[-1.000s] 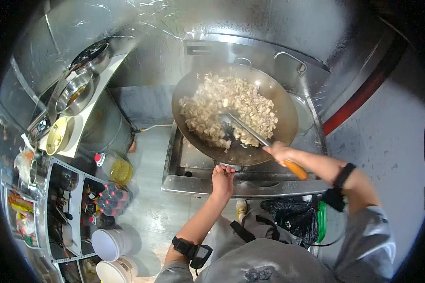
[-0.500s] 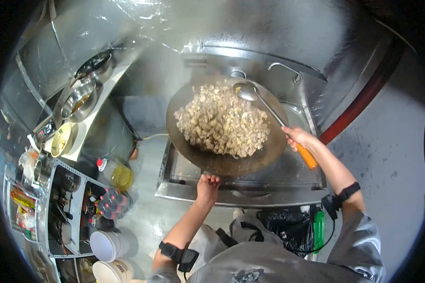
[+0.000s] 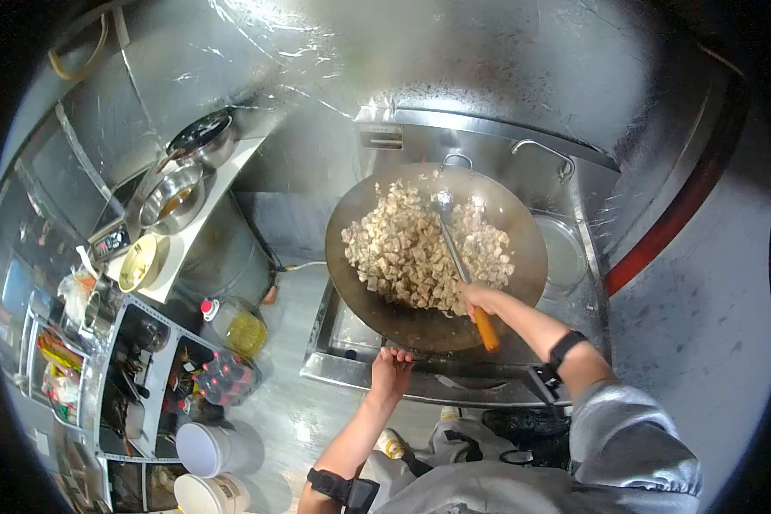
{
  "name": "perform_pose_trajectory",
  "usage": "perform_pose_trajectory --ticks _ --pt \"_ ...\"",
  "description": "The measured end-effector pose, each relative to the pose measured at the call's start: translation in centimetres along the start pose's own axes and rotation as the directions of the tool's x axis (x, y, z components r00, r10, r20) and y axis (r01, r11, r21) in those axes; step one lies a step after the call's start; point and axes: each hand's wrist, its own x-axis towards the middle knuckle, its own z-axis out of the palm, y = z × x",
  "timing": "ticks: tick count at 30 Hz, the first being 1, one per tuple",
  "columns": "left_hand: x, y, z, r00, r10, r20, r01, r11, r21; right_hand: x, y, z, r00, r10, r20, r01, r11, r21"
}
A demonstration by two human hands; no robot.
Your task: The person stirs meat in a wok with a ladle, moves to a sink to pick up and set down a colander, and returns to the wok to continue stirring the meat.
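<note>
Fingers of the left hand (image 3: 391, 375) curl near the front edge of the stove (image 3: 480, 392); whether they grip, I cannot tell. The right hand (image 3: 481, 301) clasps the ladle (image 3: 455, 254) by its handle, over the near right edge of the wok (image 3: 411, 330). Food (image 3: 403, 248) heaps across the wok, the ladle's head near the far rim. 1 tap (image 3: 541, 149) curves by the stove's far right corner.

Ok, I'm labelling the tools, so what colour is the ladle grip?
The ladle grip is orange; it shows best in the head view.
</note>
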Motion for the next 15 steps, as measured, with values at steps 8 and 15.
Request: perform_pose_trajectory --ticks 8,15 --pt "0.2 -0.1 -0.3 1.000 0.005 0.011 -0.005 1.000 0.000 -15.8 4.4 -4.9 1.000 -0.027 0.001 0.026 0.954 -0.299" --pt "0.0 0.1 -0.3 1.000 -0.003 0.017 0.003 1.000 -0.002 -20.0 2.1 -8.1 0.990 -0.114 -0.085 0.071 0.916 -0.396"
